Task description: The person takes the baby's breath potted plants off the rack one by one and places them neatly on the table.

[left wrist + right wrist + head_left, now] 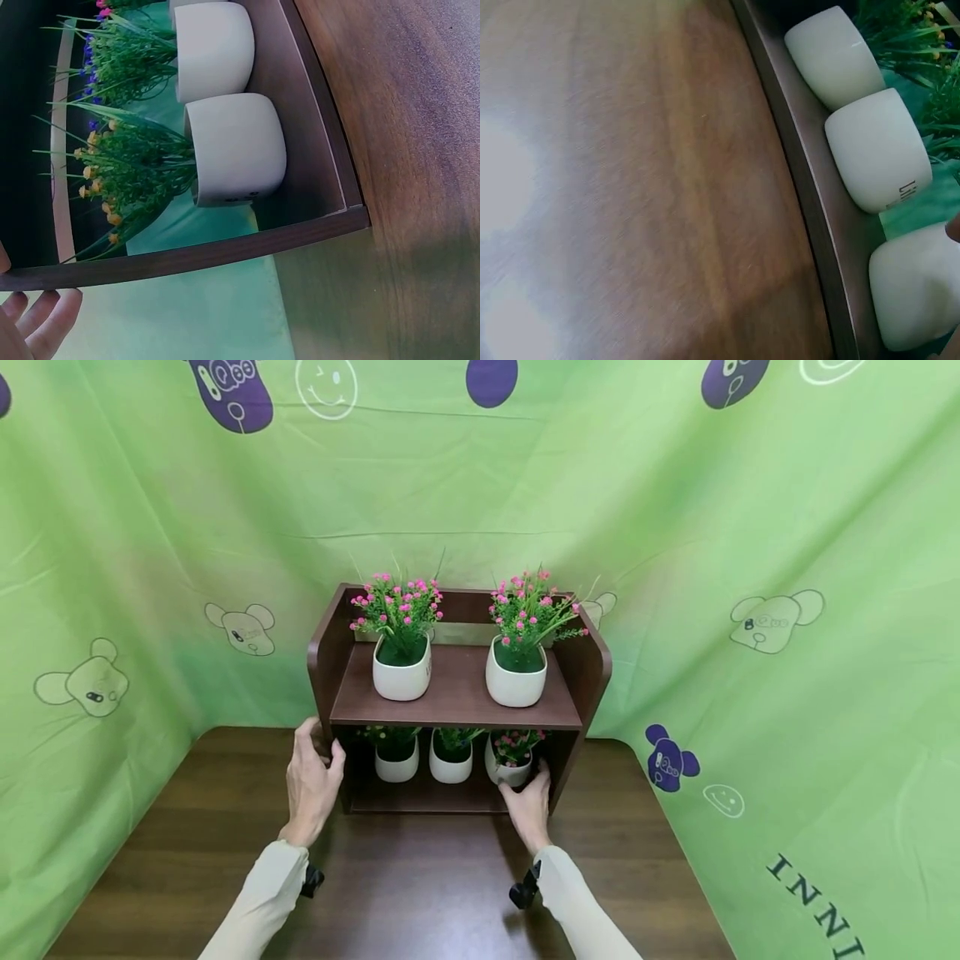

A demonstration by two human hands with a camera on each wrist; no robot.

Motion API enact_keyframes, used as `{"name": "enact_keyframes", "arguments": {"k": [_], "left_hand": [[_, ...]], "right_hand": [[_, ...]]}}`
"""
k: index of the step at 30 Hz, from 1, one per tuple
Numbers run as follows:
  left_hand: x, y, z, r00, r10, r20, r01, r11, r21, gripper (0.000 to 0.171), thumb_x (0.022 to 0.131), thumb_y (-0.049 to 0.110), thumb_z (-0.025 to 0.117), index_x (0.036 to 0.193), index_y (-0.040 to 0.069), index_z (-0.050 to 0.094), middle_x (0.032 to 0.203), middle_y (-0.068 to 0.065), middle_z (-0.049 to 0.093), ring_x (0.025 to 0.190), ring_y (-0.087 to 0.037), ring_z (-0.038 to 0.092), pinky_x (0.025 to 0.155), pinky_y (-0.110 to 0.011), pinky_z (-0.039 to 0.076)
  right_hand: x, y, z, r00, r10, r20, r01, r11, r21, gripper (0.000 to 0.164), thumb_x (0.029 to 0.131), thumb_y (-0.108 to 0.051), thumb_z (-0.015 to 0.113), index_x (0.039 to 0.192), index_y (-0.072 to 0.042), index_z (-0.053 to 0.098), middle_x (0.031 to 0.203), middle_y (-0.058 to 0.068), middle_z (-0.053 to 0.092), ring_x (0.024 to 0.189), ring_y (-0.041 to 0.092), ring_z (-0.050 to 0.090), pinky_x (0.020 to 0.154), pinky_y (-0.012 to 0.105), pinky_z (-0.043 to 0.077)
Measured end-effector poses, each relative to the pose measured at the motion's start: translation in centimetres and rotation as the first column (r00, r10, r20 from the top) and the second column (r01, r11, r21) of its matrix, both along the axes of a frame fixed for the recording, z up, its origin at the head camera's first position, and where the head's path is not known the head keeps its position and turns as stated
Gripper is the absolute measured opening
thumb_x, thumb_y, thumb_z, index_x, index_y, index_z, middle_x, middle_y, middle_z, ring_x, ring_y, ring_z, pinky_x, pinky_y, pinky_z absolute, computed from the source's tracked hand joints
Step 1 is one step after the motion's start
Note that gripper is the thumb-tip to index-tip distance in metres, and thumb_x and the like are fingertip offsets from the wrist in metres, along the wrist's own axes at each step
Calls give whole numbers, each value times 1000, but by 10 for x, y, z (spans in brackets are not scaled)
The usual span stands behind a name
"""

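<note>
A dark brown two-tier wooden shelf stands on the table. At its left side panel, my left hand grips the edge, thumb to the front and fingers round the outside; the left wrist view shows those fingertips beyond the panel. My right hand holds a white potted plant with pink flowers at the right end of the lower tier. Beside it stand a pot with blue flowers and one with yellow flowers. The right wrist view catches only a bit of the right hand.
On the upper tier are two white pots with pink flowers, a left one and a right one. The wooden table extends in front of the shelf. A green patterned cloth hangs behind and along both sides.
</note>
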State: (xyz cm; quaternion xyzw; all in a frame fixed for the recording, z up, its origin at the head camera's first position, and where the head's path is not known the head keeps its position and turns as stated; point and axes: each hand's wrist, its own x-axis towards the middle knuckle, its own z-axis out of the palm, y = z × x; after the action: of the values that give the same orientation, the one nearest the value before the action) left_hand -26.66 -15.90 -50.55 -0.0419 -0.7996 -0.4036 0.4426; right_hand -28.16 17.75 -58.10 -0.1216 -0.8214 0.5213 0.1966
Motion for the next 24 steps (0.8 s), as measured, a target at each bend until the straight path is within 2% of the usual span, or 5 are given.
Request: {"name": "enact_keyframes", "arguments": {"k": [7,16,24], "left_hand": [[2,1,0,1000,-3,-9,3,1000,-25,50,93,-4,66,139,4,47,103,-23,63,70,-36,66,61,-52,53],[0,2,0,999,17,-42,-18,1000,-23,48,92,-5,66,136,5,49,100,-20,63,70,-34,65,62,-50,53],[-2,1,0,999,19,-47,-20,999,-36,46,92,-3,66,134,5,49,99,-20,61,72,-34,65,60,-48,55]], "right_hand": [[-13,-5,-6,996,-57,74,63,995,-75,100,82,-20,86,160,0,27,157,32,37,143,50,41,112,63,37],[-27,-9,-11,995,-87,55,92,990,-103,100,78,-20,89,157,-1,31,152,32,44,137,51,47,109,62,40],[-33,-15,-11,986,-145,83,154,981,-120,101,77,-17,90,157,-2,30,152,35,42,136,55,46,110,63,39]]}}
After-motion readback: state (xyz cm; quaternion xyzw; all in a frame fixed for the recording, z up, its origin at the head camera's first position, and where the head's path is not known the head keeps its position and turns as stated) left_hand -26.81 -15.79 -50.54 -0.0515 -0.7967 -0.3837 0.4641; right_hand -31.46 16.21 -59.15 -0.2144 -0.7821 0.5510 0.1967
